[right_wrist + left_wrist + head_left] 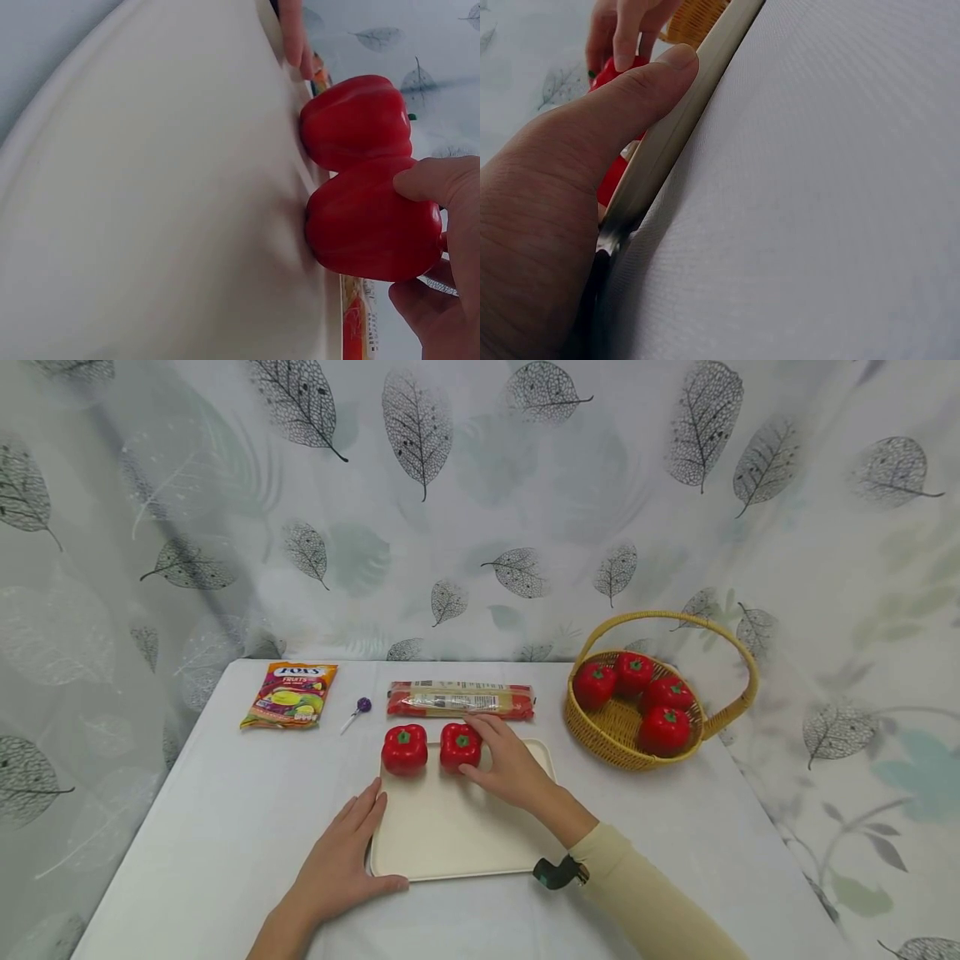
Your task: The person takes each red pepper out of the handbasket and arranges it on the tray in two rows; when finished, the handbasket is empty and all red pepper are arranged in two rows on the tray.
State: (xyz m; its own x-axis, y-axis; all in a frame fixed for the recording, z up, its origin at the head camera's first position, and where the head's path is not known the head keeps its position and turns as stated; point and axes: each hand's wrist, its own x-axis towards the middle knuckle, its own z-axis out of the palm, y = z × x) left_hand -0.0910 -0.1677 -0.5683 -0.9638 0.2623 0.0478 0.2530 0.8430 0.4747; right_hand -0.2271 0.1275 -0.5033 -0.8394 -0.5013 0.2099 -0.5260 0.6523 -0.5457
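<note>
A red pepper point(459, 749) is being held by the right grip point(513, 768), with thumb and fingers being curved around its sides. It is being positioned at the far edge of the cream tray point(465, 835). Just to the left of this grip's pepper, a second pepper point(405, 750) is being supported at the tray's far left corner. The near left corner is being touched by the left grip point(341, 864), which is being spread wide; probably the tray is being steadied.

It seems that peppers are being arranged in a row, although whether the held one is being lowered or adjusted cannot be told. For the next move, a gentle widening of the right grip is probably being called for, without the neighbour being pushed. To the right of that grip, four more peppers are being contained in the basket point(603, 747).
</note>
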